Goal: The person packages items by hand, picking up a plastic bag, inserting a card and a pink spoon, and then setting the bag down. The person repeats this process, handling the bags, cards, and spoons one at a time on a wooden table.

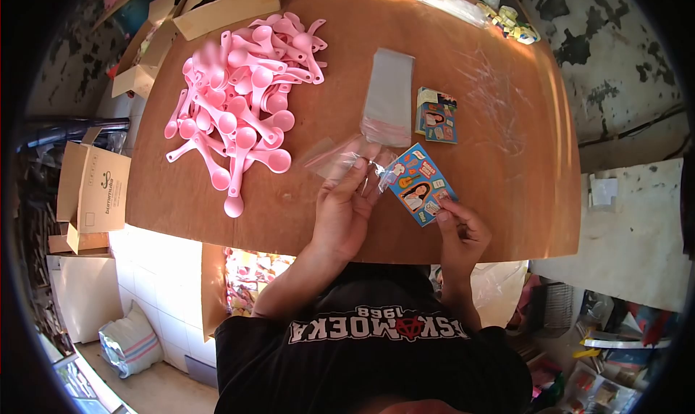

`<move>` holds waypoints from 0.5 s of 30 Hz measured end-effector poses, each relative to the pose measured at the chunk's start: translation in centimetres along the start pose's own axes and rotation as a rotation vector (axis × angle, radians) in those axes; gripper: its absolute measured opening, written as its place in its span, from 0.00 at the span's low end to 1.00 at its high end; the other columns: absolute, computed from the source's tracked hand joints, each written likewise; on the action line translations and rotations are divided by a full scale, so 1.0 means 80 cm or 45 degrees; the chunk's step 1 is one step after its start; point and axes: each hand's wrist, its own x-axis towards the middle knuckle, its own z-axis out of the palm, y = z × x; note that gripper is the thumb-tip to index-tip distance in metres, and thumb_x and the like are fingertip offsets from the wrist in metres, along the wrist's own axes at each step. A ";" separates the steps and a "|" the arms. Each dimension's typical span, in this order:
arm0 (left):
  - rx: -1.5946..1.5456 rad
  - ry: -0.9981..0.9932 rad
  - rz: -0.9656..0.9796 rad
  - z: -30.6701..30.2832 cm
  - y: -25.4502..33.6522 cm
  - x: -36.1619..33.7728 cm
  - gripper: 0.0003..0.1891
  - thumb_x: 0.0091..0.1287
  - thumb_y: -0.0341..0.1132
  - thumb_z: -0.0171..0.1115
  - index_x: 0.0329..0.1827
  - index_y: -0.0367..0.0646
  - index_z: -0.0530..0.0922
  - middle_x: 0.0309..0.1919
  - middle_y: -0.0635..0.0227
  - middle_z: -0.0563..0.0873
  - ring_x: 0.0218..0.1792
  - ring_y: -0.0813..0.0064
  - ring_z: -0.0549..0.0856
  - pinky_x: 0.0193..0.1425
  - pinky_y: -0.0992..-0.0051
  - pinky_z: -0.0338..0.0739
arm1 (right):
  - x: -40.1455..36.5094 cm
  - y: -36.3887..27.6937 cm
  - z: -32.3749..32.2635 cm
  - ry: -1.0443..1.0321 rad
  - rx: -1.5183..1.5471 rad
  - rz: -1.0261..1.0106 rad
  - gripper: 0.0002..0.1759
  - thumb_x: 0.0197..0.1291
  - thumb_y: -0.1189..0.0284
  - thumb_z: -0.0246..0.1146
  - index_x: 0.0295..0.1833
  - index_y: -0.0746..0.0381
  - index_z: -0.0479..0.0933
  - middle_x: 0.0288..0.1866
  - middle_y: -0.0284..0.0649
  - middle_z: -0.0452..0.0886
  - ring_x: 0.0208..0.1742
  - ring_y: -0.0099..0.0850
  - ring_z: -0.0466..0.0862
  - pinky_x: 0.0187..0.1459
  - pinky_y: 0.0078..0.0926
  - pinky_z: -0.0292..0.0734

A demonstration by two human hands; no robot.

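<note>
My left hand (345, 204) pinches a clear plastic bag (334, 158) near the table's front edge, the bag's mouth turned toward the card. In my right hand (463, 231) is a blue printed card (418, 186) with a figure and small pictures on it, gripped by its lower right corner. The card's upper left corner overlaps the bag's edge. Just beyond my hands lies a stack of clear plastic bags (389, 92), and beside it a small stack of similar blue cards (436, 117).
A heap of pink measuring spoons (246, 95) covers the left of the brown table (340, 229). Open cardboard boxes (224, 12) stand at the far left edge. Crumpled clear plastic (496, 99) lies right, and small yellow packets (512, 24) sit at the far right.
</note>
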 end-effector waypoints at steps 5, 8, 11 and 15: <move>0.017 0.043 0.015 0.016 -0.013 -0.003 0.20 0.71 0.33 0.57 0.65 0.40 0.68 0.58 0.61 0.78 0.58 0.68 0.79 0.62 0.66 0.74 | -0.013 0.008 0.003 0.036 -0.011 0.049 0.09 0.59 0.82 0.65 0.45 0.69 0.81 0.40 0.42 0.85 0.39 0.20 0.83 0.40 0.14 0.76; 0.019 -0.037 0.011 0.019 -0.015 -0.002 0.20 0.71 0.33 0.57 0.65 0.40 0.69 0.56 0.60 0.80 0.56 0.69 0.80 0.59 0.67 0.76 | -0.019 0.018 0.005 -0.036 -0.044 -0.018 0.09 0.58 0.83 0.65 0.45 0.69 0.81 0.39 0.42 0.86 0.38 0.19 0.82 0.39 0.13 0.75; 0.093 -0.152 0.004 0.017 -0.021 -0.002 0.19 0.71 0.35 0.56 0.63 0.41 0.70 0.53 0.61 0.81 0.54 0.70 0.81 0.57 0.68 0.77 | -0.019 0.020 0.010 -0.088 -0.033 -0.118 0.09 0.58 0.83 0.65 0.45 0.69 0.81 0.40 0.42 0.85 0.38 0.20 0.83 0.42 0.15 0.78; 0.227 -0.255 -0.051 0.016 -0.034 -0.012 0.16 0.71 0.36 0.55 0.58 0.40 0.72 0.50 0.60 0.82 0.52 0.71 0.81 0.57 0.69 0.76 | -0.015 0.008 0.014 -0.041 -0.100 -0.026 0.07 0.58 0.83 0.65 0.43 0.70 0.82 0.39 0.42 0.86 0.39 0.21 0.83 0.40 0.15 0.77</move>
